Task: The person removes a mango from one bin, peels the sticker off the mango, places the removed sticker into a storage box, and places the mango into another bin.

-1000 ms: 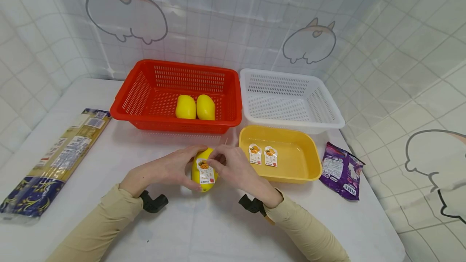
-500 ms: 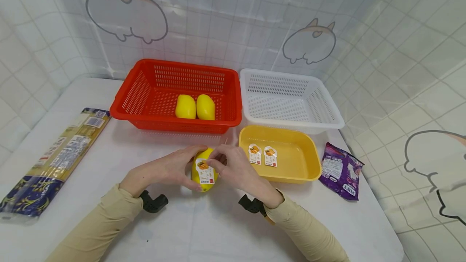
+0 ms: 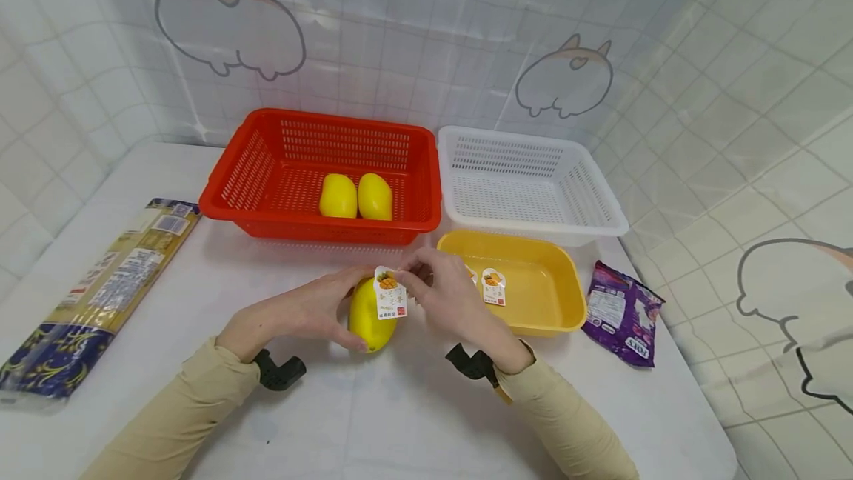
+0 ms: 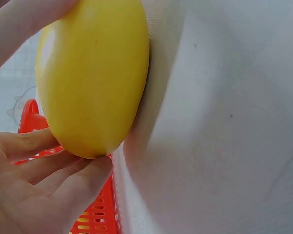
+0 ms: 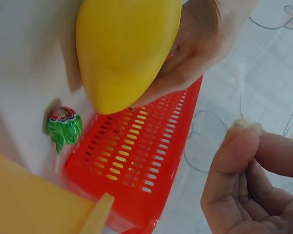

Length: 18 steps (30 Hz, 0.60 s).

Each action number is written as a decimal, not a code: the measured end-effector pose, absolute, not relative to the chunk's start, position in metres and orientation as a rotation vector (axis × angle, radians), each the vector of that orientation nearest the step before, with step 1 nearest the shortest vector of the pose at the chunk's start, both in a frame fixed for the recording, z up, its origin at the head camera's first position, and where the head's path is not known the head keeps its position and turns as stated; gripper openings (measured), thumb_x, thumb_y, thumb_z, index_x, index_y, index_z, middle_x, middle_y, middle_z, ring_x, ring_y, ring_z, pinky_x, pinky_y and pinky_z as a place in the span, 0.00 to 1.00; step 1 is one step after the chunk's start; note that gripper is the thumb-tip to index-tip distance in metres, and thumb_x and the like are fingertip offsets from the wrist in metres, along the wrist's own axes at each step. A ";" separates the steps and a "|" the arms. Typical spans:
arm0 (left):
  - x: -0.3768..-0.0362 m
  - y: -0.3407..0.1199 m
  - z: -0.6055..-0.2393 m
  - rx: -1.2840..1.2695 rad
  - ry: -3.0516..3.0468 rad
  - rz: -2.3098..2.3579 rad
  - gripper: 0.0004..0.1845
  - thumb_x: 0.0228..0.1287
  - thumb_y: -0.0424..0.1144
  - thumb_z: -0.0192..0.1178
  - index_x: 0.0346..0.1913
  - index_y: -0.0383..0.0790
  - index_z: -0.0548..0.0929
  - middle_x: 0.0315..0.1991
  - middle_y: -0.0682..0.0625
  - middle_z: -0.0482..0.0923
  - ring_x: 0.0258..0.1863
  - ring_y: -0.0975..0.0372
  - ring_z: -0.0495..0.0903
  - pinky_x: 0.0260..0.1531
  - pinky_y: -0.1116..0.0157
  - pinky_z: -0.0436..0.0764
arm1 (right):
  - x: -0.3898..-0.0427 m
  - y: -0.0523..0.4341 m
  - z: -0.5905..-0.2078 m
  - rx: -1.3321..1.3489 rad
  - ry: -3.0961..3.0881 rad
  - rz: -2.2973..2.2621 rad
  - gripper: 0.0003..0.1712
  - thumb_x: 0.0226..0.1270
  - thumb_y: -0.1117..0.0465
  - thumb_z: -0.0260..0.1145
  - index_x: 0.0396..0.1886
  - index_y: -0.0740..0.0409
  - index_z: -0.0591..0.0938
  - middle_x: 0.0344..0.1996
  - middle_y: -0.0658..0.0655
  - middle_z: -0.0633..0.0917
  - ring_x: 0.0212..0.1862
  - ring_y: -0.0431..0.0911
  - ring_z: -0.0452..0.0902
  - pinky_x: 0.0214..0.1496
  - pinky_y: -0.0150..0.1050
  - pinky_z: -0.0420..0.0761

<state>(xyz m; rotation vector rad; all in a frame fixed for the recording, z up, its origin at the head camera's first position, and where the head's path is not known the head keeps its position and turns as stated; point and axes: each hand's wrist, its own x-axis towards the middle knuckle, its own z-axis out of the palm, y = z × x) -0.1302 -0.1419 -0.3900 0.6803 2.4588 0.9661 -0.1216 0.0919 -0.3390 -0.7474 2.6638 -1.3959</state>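
Observation:
A yellow mango (image 3: 369, 324) rests on the white-covered table, held between the thumb and fingers of my left hand (image 3: 300, 310). In the left wrist view the fingertips touch the end of the mango (image 4: 95, 78). My right hand (image 3: 453, 298) pinches the edge of a white mango-picture sticker (image 3: 390, 293) between thumb and forefinger. The sticker is raised above the mango, covering part of it in the head view. From the right wrist, the pinched sticker (image 5: 241, 100) appears as a thin edge, apart from the mango.
Two mangoes lie in a red basket (image 3: 256, 217), beside a white basket (image 3: 553, 227). A yellow tray (image 3: 543, 287) holds two stickers, one partly hidden by my right hand. A green lollipop (image 5: 64, 127), a pasta pack (image 3: 109, 287) and a purple bag (image 3: 623, 313) lie around.
My right hand has lifted the sticker up and to the right, away from its place over the front of the mango. The left hand keeps its hold on the mango.

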 end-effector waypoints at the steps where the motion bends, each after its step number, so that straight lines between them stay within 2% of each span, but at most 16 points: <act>1: -0.130 -0.142 -0.390 0.682 2.457 0.969 0.59 0.42 0.54 0.81 0.75 0.40 0.60 0.70 0.48 0.66 0.67 0.54 0.70 0.70 0.52 0.70 | -0.122 0.092 -0.339 -0.753 2.667 -1.386 0.03 0.69 0.62 0.68 0.37 0.58 0.84 0.24 0.54 0.82 0.25 0.42 0.75 0.27 0.32 0.79; 11: -0.129 -0.142 -0.391 0.666 2.438 0.992 0.60 0.41 0.56 0.81 0.76 0.44 0.59 0.71 0.50 0.65 0.67 0.54 0.68 0.70 0.50 0.69 | -0.126 0.096 -0.338 -0.761 2.745 -1.300 0.04 0.68 0.61 0.69 0.39 0.56 0.85 0.28 0.48 0.82 0.31 0.43 0.76 0.33 0.31 0.80; 18: -0.129 -0.142 -0.390 0.651 2.442 0.977 0.60 0.41 0.57 0.81 0.76 0.43 0.58 0.72 0.49 0.64 0.67 0.53 0.68 0.70 0.48 0.69 | -0.127 0.099 -0.333 -0.742 2.753 -1.275 0.04 0.68 0.60 0.69 0.38 0.56 0.86 0.27 0.49 0.82 0.29 0.44 0.76 0.30 0.31 0.78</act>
